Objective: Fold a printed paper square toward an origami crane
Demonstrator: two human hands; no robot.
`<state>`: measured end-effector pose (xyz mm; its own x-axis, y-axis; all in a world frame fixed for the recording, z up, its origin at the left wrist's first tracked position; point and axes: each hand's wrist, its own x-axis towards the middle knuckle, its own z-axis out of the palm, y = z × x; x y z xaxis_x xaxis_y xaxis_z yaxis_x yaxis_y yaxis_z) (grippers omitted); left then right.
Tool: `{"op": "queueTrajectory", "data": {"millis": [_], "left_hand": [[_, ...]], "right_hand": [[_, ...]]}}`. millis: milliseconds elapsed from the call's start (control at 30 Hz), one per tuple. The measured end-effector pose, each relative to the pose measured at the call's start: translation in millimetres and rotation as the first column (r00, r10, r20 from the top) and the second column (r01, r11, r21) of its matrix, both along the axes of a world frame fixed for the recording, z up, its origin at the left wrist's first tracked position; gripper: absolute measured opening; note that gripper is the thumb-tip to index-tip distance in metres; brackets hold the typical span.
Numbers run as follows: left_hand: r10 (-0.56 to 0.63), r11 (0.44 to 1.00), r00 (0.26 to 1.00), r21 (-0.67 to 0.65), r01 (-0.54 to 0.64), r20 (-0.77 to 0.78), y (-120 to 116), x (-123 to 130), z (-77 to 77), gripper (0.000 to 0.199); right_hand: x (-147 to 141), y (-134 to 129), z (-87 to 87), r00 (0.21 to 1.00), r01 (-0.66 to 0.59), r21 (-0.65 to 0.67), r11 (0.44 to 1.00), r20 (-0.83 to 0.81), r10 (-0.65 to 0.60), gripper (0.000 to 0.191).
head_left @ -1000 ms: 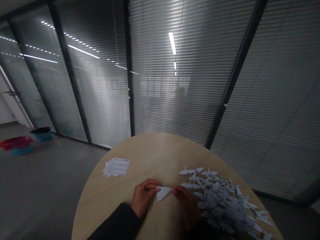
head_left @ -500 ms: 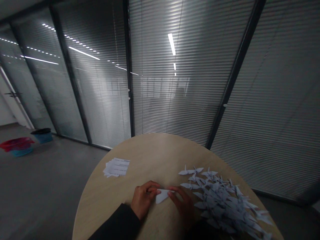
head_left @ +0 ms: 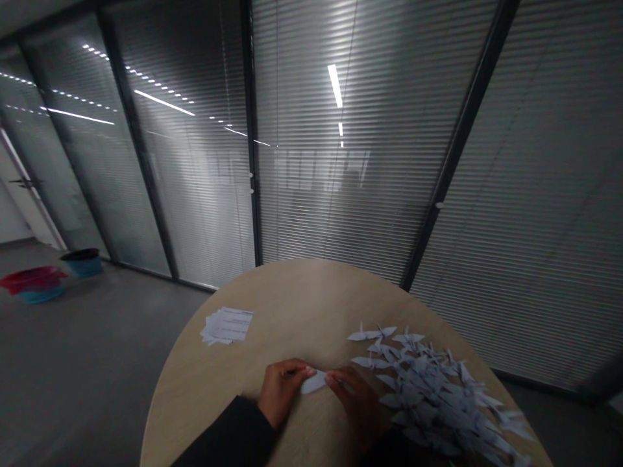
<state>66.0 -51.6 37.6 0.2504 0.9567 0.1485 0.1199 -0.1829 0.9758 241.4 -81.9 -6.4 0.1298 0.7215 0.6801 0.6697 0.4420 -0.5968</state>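
A small folded piece of white paper (head_left: 314, 382) is held between both hands, just above or on the round wooden table (head_left: 311, 285). My left hand (head_left: 282, 389) pinches its upper left edge between thumb and fingers. On the other side, my right hand (head_left: 355, 399) is closed on its right end. The fingertips of the two hands are a short way apart, with the paper showing between them. To the right of my right hand lies a large heap of folded white paper cranes (head_left: 438, 395).
A loose stack of printed paper sheets (head_left: 228, 325) lies at the table's left side. On the floor at the far left stand a bin with a red liner (head_left: 36, 282) and a blue bin with a dark liner (head_left: 84, 264). Glass partitions with blinds (head_left: 341, 214) stand behind the table.
Both thumbs have shifted along the paper, and less of the paper now shows between the fingers. Its visible part looks narrower. The heap and the sheets have not moved.
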Motion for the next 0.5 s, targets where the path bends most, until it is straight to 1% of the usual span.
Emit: {"op": "queueTrajectory", "data": {"millis": [67, 167, 233, 300, 367, 500], "left_hand": [[-0.007, 1.000, 0.999, 0.027, 0.008, -0.038, -1, -1, 1.5, 0.030], [-0.037, 0.996, 0.992, 0.080, 0.047, -0.124, -4, -3, 5.1, 0.029], [-0.060, 0.991, 0.984, 0.110, 0.079, -0.166, -6, -4, 7.0, 0.028], [-0.066, 0.985, 0.978, 0.145, 0.096, -0.199, -9, -3, 8.1, 0.028], [-0.052, 0.978, 0.972, 0.183, 0.096, -0.229, -11, -1, 8.4, 0.030], [0.015, 0.953, 0.965, 0.296, 0.066, -0.262, -14, 3, 6.7, 0.035]], "right_hand": [[-3, -1, 2.7, 1.000, -0.010, -0.030, 1.000, -0.009, 0.010, 0.039], [-6, -3, 5.7, 1.000, -0.026, -0.136, 0.990, -0.001, 0.026, 0.037], [-7, -4, 5.0, 1.000, -0.012, -0.186, 0.982, -0.006, 0.011, 0.038], [-8, -4, 2.4, 1.000, 0.019, -0.210, 0.978, -0.015, -0.022, 0.041], [-8, -4, -0.3, 0.998, 0.048, -0.235, 0.971, -0.025, -0.055, 0.043], [-7, -4, -0.2, 0.998, 0.008, -0.277, 0.961, -0.060, -0.026, 0.041]]}}
